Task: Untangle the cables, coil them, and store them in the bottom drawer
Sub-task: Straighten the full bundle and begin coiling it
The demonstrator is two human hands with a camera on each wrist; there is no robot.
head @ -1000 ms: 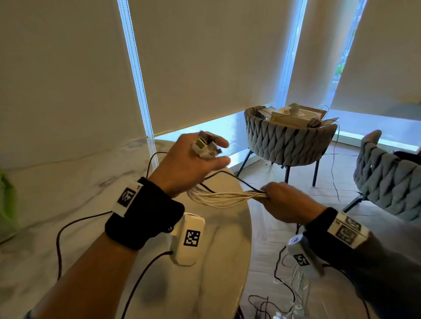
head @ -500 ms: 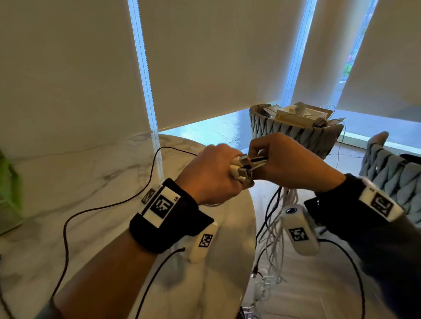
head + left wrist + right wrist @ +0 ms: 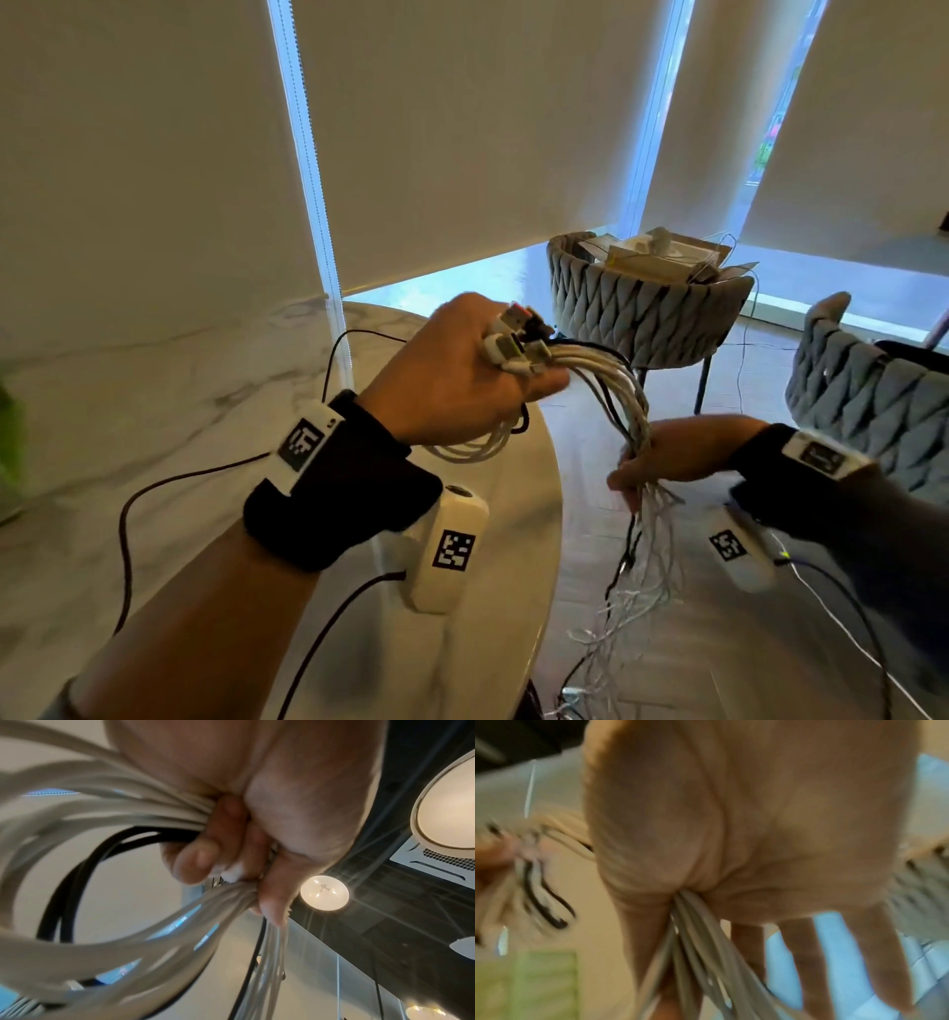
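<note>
Left hand (image 3: 452,370) raised, clenching cables (image 3: 613,390); right hand (image 3: 667,452) lower, seemingly loosely around them.

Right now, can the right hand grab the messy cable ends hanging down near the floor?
Probably not yet. The right hand is busy holding the cable bundle higher up, and the loose ends dangle well below it.

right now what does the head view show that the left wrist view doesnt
Only the head view shows the right hand gripping the cable bundle lower down, the loose ends trailing to the floor, the marble table and the plugs gathered at the left hand. Only the left wrist view shows the curled fingers from below and the ceiling lamps. Both show the left hand holding looped white and black cables.
</note>
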